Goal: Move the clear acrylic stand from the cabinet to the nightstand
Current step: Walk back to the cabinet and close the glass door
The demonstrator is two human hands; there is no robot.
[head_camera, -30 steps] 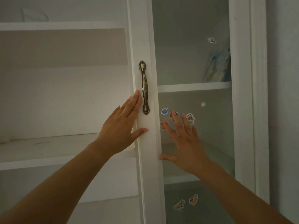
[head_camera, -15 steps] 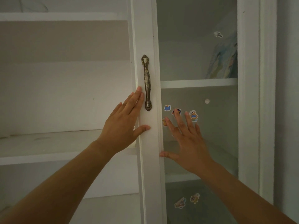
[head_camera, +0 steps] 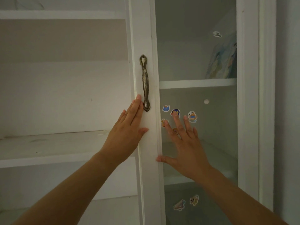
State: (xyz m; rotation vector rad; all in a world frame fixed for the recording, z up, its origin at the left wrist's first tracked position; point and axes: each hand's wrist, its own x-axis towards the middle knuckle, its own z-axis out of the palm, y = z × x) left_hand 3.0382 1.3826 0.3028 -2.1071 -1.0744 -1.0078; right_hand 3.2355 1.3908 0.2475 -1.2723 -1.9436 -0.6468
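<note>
A white cabinet fills the view, its left side showing open shelves. My left hand lies flat on the white frame of the glass door, fingertips beside the lower end of a brass handle. My right hand is spread on the glass pane, thumb touching the frame's inner edge. Neither hand holds anything. A faint clear shape shows on the top left shelf; I cannot tell what it is.
Several small cartoon stickers dot the glass. Behind the pane are inner shelves and a pale printed item leaning at the upper right. A white wall borders the cabinet on the right.
The door and handle have shifted slightly right and up in view. Both hands stay flat against the door in nearly the same spots.
</note>
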